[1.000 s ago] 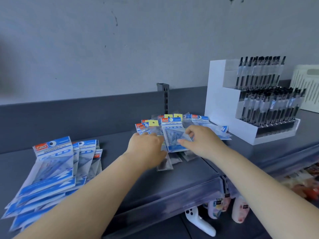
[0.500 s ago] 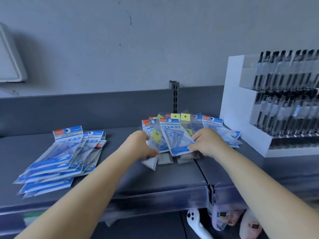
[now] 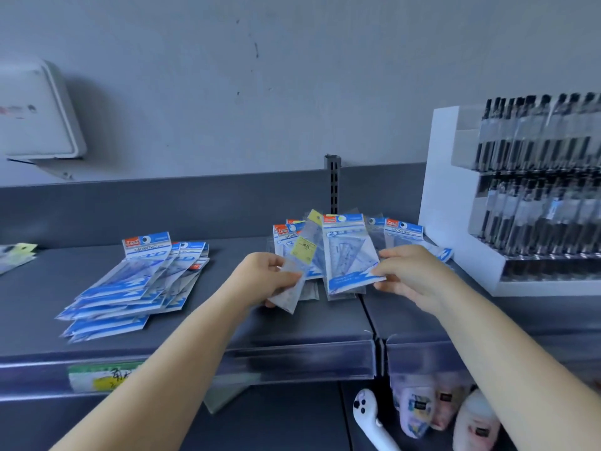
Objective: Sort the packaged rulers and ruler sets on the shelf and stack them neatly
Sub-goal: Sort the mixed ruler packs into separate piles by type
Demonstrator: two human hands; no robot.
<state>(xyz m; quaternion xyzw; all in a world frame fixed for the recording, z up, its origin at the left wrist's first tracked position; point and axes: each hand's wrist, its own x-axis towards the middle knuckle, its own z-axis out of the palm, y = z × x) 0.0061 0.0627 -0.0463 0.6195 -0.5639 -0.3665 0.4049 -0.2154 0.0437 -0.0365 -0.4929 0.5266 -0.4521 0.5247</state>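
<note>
Grey shelf (image 3: 201,323): dark metal deck with a raised back panel; its front lip runs across at 6 o'clock, and a seam splits it below the middle pile
Left hand (image 3: 263,278): fingers and thumb pinch a clear ruler pack (image 3: 292,284) with a yellow label, lifted and tilted off the pile
Right hand (image 3: 413,275): thumb and fingers clamp the lower right edge of a blue geometric set pack (image 3: 349,255), held up facing the camera
Middle pile (image 3: 292,236): more packs fanned behind both hands at 12 o'clock, overlapping; their lower parts are covered by the held packs
Sorted stack (image 3: 130,284): blue geometric packs at 9 o'clock, loosely fanned, well apart from the hands
Open room: bare deck between the sorted stack and the left hand
Pen display (image 3: 455,203): white tiered stand at 3 o'clock, near the right hand, cut off by the frame edge
Far left: a few packs (image 3: 16,255), cut off and blurred
Below the lip: a blurred price tag (image 3: 104,379), soft pale items (image 3: 419,411) and a white handle (image 3: 367,415), hard to identify
Wall (image 3: 227,76): pale grey, scuffed, with a white box (image 3: 39,109) at 10 o'clock
</note>
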